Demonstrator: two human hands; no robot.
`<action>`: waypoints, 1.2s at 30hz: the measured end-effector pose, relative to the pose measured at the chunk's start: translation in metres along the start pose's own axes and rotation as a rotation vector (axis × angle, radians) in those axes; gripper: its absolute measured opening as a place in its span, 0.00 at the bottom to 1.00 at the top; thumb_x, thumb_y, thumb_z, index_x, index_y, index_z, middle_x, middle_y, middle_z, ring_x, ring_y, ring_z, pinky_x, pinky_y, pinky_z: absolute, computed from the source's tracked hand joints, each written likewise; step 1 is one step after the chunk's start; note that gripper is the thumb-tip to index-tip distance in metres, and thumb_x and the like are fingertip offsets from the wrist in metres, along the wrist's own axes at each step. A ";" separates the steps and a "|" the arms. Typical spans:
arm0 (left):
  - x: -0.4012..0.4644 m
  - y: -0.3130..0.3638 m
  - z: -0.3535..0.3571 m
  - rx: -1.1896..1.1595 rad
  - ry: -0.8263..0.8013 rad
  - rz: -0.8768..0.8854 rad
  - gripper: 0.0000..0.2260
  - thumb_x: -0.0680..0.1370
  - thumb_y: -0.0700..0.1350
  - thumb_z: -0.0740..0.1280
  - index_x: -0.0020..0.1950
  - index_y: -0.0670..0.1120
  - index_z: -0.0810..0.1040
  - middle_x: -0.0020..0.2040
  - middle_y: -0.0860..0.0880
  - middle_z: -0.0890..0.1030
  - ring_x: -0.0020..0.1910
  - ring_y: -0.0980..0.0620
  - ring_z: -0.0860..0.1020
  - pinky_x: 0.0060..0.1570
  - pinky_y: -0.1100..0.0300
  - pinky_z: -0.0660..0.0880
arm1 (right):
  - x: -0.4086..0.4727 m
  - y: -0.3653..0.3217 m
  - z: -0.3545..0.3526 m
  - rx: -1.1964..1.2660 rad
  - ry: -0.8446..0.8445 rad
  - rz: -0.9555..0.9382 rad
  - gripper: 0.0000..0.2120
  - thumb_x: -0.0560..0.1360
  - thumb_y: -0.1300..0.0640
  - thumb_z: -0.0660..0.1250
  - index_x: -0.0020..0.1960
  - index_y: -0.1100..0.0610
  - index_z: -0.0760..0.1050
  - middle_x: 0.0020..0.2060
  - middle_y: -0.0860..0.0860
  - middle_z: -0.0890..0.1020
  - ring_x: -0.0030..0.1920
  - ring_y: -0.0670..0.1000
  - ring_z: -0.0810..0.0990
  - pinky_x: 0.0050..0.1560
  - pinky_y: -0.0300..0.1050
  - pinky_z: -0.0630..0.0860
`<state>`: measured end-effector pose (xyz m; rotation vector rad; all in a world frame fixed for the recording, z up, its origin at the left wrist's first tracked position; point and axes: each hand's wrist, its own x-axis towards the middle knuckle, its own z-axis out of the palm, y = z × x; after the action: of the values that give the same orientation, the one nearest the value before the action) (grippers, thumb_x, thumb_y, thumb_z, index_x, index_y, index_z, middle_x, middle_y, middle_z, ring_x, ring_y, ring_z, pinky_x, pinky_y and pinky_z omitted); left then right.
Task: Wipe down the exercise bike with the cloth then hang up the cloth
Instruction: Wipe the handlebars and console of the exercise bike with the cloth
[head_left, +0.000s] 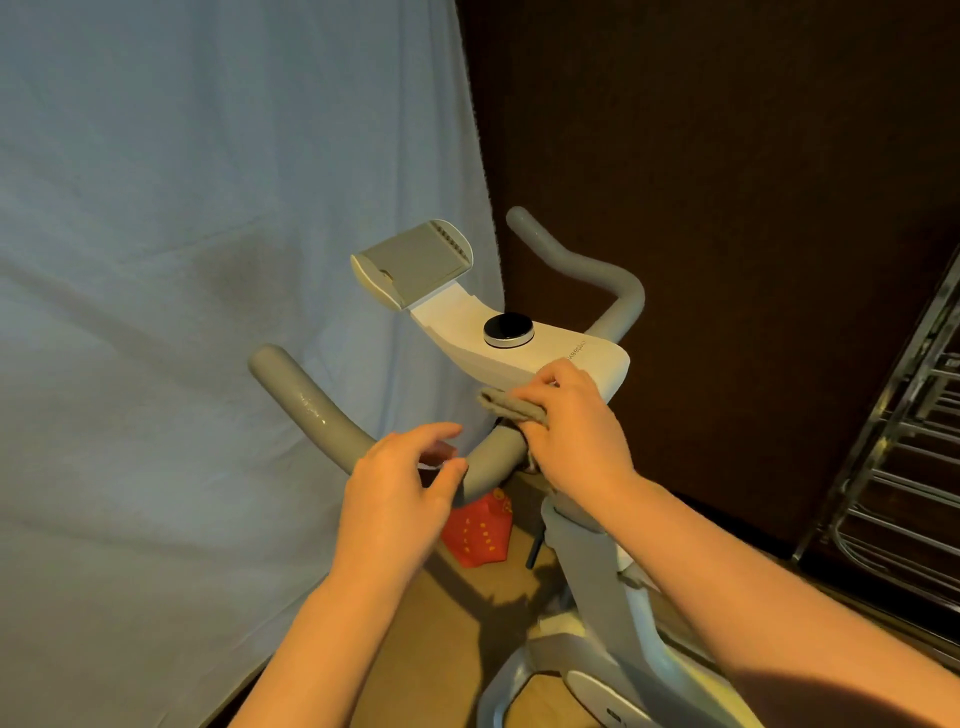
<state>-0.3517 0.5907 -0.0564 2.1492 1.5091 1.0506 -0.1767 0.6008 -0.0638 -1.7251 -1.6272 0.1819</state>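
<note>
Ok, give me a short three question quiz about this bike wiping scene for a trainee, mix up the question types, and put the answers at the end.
1. True or false: the left hand holds the cloth.
2. Which part is the cloth nearest? A) the console edge B) the tablet holder C) the red bag
3. Fill in: the black knob sits on top of the white ____.

Key
1. False: the right hand grips the cloth; the left hand hovers open by the handlebar.
2. A
3. console
</note>
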 end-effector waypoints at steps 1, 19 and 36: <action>0.000 -0.003 -0.001 0.017 0.022 0.029 0.09 0.73 0.47 0.73 0.53 0.56 0.82 0.45 0.59 0.80 0.47 0.55 0.78 0.48 0.53 0.76 | 0.005 -0.002 -0.001 -0.034 -0.001 0.035 0.14 0.78 0.58 0.65 0.63 0.51 0.77 0.55 0.47 0.69 0.59 0.48 0.66 0.51 0.43 0.70; -0.008 -0.012 0.002 0.091 0.141 -0.012 0.04 0.72 0.52 0.72 0.37 0.57 0.83 0.34 0.58 0.78 0.41 0.57 0.73 0.42 0.57 0.70 | 0.016 -0.014 -0.001 -0.306 -0.250 -0.221 0.17 0.77 0.40 0.56 0.55 0.45 0.79 0.53 0.46 0.71 0.58 0.50 0.64 0.57 0.50 0.61; 0.000 -0.005 0.011 0.121 0.117 0.077 0.05 0.73 0.45 0.72 0.37 0.53 0.83 0.34 0.57 0.80 0.38 0.52 0.75 0.45 0.49 0.73 | -0.019 -0.015 0.043 0.486 0.454 0.394 0.11 0.77 0.53 0.67 0.59 0.49 0.80 0.54 0.46 0.69 0.57 0.45 0.67 0.52 0.25 0.66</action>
<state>-0.3470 0.5946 -0.0672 2.2799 1.5909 1.1568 -0.2165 0.5995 -0.0928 -1.5403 -0.8234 0.3172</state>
